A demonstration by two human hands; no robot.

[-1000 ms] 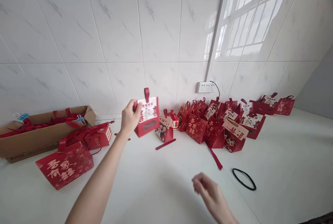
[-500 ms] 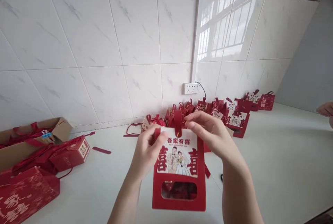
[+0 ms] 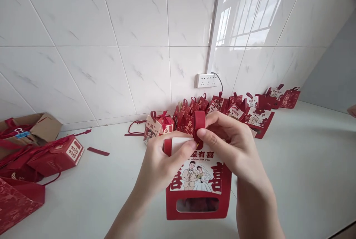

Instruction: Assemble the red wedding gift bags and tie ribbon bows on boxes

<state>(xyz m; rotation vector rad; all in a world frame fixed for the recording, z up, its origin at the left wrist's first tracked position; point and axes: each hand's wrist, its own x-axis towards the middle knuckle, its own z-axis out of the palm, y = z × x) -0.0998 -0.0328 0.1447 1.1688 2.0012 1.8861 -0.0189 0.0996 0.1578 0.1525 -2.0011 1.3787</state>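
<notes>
A red gift box with a white front label showing a bride and groom and a clear window low on its front stands on the white counter close to me. My left hand grips the top left of the box, thumb across the label. My right hand pinches the red handle loop at the top of the box between thumb and fingers.
Several finished red gift boxes line the tiled wall behind, below a white socket. At the left sit a cardboard carton with red ribbons, a small red box and a big red bag. A loose red strip lies on the counter.
The left hand brought the box from the back row to just in front of me. The right hand rose from the counter and took hold of the handle loop. The view tilted down.
</notes>
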